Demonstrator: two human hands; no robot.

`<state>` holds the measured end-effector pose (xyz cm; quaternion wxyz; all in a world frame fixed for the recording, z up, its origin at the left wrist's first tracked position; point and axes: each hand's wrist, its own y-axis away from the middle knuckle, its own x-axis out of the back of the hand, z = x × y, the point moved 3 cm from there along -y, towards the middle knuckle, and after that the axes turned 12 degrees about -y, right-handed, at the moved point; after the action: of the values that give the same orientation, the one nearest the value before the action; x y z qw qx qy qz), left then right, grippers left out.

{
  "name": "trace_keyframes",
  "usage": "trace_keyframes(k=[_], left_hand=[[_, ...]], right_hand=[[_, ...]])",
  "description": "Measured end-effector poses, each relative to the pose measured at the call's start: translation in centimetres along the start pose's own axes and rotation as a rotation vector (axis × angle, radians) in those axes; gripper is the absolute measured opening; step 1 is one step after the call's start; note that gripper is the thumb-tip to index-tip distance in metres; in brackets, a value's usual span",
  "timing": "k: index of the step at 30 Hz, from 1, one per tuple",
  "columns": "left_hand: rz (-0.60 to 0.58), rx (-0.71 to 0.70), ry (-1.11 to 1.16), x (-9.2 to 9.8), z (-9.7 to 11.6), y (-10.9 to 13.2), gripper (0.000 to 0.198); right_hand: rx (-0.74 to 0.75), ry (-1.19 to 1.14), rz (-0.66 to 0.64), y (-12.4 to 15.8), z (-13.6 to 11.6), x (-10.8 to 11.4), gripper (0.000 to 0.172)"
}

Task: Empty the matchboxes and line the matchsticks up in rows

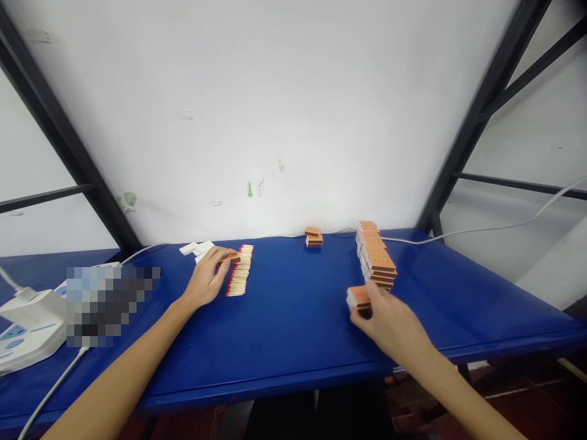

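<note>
My left hand [208, 278] rests on the blue table [293, 330], fingers curled and pinching at the upper end of a row of red-tipped matchsticks [240, 272]. My right hand [389, 321] is closed on an orange matchbox [358, 297] at the near end of a long stack of orange matchboxes [375, 255]. Two more matchboxes [313, 236] sit stacked near the wall.
A white power strip [27, 327] with its cable lies at the table's left. Small white pieces [198, 249] lie by the wall behind my left hand. A white cable [481, 230] runs along the back edge. Black shelf struts rise on both sides.
</note>
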<state>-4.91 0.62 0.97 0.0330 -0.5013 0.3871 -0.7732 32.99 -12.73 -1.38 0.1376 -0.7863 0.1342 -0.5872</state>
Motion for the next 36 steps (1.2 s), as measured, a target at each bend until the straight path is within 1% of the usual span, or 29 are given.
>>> trace_keyframes(k=[3,4,6,9,12,14,16,18,20,23,24,25,27,28,29,31,33,35,36], left_hand=[[-0.015,-0.009,-0.008,-0.3,0.0,0.0,0.033],[-0.018,-0.013,-0.007,-0.4,0.1,0.0,0.033],[-0.020,-0.015,-0.001,-0.4,0.1,0.1,0.033],[-0.020,-0.008,-0.005,-0.3,0.0,0.2,0.032],[-0.026,-0.001,-0.007,-0.1,0.1,0.3,0.031],[-0.043,-0.005,0.005,0.0,0.3,0.3,0.030],[-0.059,-0.025,0.023,0.0,0.5,0.3,0.028],[-0.063,-0.052,0.035,-0.2,0.7,0.4,0.027],[-0.063,-0.076,0.033,-0.5,0.8,0.5,0.028],[-0.069,-0.105,0.015,-1.0,1.1,0.7,0.031],[-0.066,-0.116,0.014,-1.2,1.2,0.8,0.031],[-0.056,-0.127,0.018,-1.2,1.4,0.8,0.031],[-0.016,-0.145,0.040,-1.1,1.7,0.7,0.032],[0.008,-0.149,0.054,-1.0,1.9,0.7,0.032],[0.032,-0.148,0.067,-0.8,2.0,0.6,0.032],[0.063,-0.138,0.083,-0.5,2.0,0.5,0.030],[0.073,-0.129,0.080,-0.2,2.0,0.4,0.030],[0.066,-0.126,0.062,0.0,1.8,0.4,0.030],[0.061,-0.124,0.050,0.0,1.7,0.4,0.031]], right_hand=[[0.189,-0.176,-0.136,-0.8,-3.7,-1.2,0.019],[0.238,-0.206,-0.167,-1.6,-5.0,-1.7,0.019],[0.293,-0.230,-0.190,-4.1,-7.2,-3.1,0.021],[0.301,-0.279,-0.233,-9.3,-9.6,-5.7,0.025],[0.263,-0.335,-0.221,-14.2,-11.0,-8.2,0.026],[0.263,-0.351,-0.202,-16.4,-11.5,-9.5,0.024],[0.265,-0.361,-0.185,-17.7,-11.7,-10.2,0.022],[0.256,-0.364,-0.166,-18.2,-11.7,-10.3,0.020],[0.286,-0.360,-0.099,-17.9,-11.8,-9.6,0.017],[0.445,-0.418,0.035,-16.3,-12.9,-8.0,0.014],[0.489,-0.475,0.043,-15.6,-13.6,-7.7,0.014],[0.490,-0.547,0.035,-14.9,-14.2,-7.6,0.013],[0.408,-0.732,-0.039,-13.9,-15.4,-8.2,0.008],[0.329,-0.858,-0.078,-13.5,-15.8,-8.7,0.006],[0.252,-0.998,-0.123,-13.1,-16.3,-9.4,0.008],[0.120,-1.282,-0.198,-12.7,-17.0,-10.7,0.015],[0.022,-1.527,-0.260,-12.4,-17.5,-11.8,0.027],[-0.084,-1.710,-0.291,-12.2,-17.5,-12.3,0.040],[-0.138,-1.779,-0.300,-12.1,-17.5,-12.5,0.044]])
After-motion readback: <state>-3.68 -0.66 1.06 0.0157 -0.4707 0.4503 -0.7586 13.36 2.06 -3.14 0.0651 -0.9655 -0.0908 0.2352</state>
